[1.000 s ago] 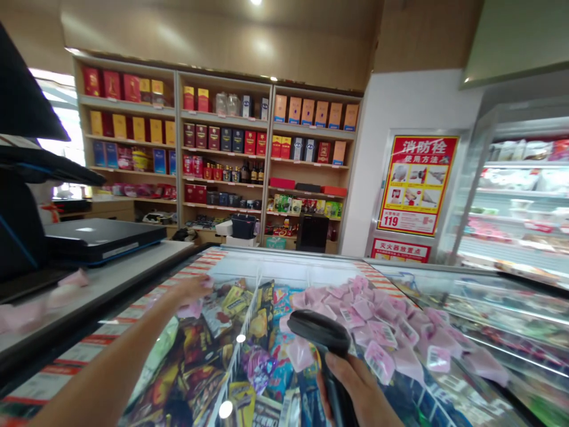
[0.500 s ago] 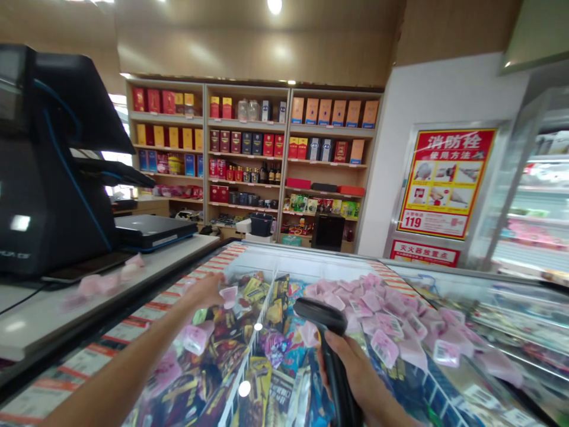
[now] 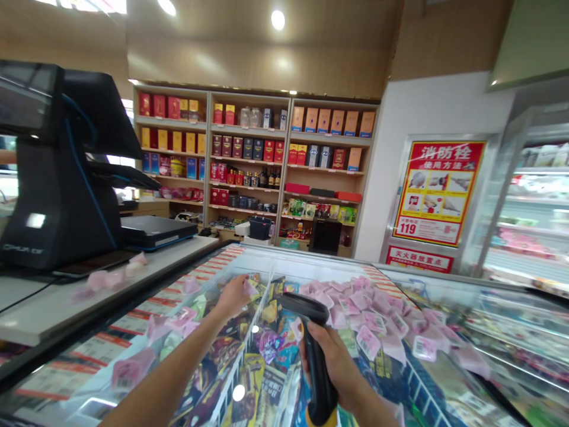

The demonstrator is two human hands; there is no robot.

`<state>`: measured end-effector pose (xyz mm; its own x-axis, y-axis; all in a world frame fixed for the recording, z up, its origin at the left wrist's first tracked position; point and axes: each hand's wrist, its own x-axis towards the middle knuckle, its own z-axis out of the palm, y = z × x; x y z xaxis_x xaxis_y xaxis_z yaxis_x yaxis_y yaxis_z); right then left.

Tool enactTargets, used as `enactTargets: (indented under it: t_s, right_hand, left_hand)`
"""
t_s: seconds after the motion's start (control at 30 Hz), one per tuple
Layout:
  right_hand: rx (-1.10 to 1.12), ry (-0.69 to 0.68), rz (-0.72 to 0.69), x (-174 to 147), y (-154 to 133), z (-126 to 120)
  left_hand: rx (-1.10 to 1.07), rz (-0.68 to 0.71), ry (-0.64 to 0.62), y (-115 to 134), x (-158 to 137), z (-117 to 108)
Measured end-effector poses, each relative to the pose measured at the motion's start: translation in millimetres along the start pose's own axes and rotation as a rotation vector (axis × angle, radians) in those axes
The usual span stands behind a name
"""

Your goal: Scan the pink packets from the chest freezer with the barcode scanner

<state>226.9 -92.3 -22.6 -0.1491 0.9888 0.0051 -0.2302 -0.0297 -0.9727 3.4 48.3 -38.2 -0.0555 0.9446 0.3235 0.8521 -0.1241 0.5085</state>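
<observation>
My right hand [image 3: 331,350] is wrapped around the handle of a black barcode scanner [image 3: 306,308], its head tilted to the left. A small pink-and-white piece [image 3: 296,328] shows beside the scanner's neck; whether my fingers hold it is unclear. My left hand [image 3: 235,296] reaches over the freezer's glass top, fingers closed on a small pink packet [image 3: 251,288]. Many similar pink packets [image 3: 368,341], some with barcode labels, lie piled right of the scanner. A few more pink packets [image 3: 133,369] lie on the left, by my left forearm.
Under the glass, wrapped ice creams [image 3: 271,388] fill sections split by a white wire divider [image 3: 235,370]. A black checkout terminal [image 3: 62,178] stands on the white counter [image 3: 22,317] at left, with pink pieces [image 3: 106,279] near its edge. Stocked shelves [image 3: 249,130] line the back wall.
My left hand has moved right with the pink packet, towards the divider. My right hand and the scanner sit slightly further left. The view has shifted a little.
</observation>
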Motion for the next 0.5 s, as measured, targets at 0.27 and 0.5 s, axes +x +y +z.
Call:
enactTargets:
  t_s: [0.27,0.5]
  right_hand:
    - [0.019,-0.005,0.049,-4,-9,-3]
    - [0.052,0.011,0.044,0,-9,-9]
  left_hand:
    - [-0.304,0.131,0.111,22,-28,13]
    - [-0.297,0.063,0.133,32,-29,17]
